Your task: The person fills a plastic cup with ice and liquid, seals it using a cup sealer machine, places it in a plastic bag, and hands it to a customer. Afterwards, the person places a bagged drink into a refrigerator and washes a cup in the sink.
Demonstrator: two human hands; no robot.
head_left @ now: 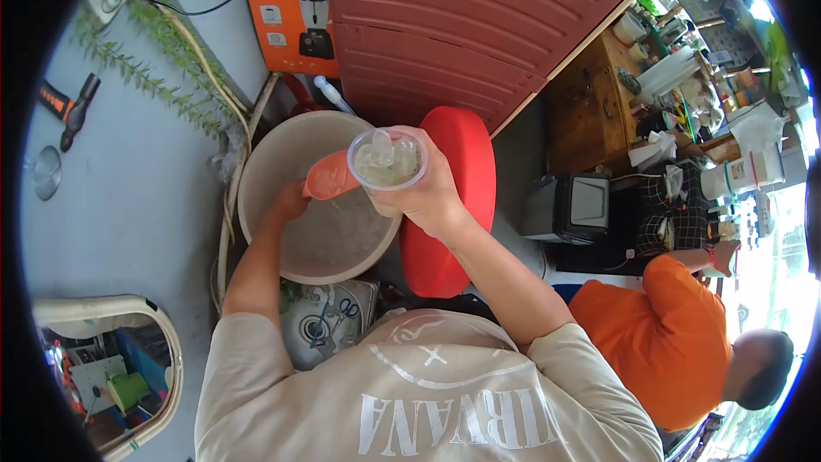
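My right hand [432, 184] is wrapped around a clear plastic cup [395, 181] filled with ice cubes [385, 152] up to its rim. In my left hand [292, 200] is an orange-red ice scoop [329, 176], its bowl close beside the cup. Both hands are over a large round beige ice bucket [256, 231], and ice lies at its bottom. A round red lid [453, 205] stands on edge against the bucket's right side, partly behind my right forearm.
A person in an orange shirt [654, 342] is at the right, near a cluttered counter. A black-grey bin-like box [569, 208] stands between. Behind the bucket are a red ribbed panel [462, 26] and an orange blender box [291, 13]. Scissors [346, 308] lie near my left elbow.
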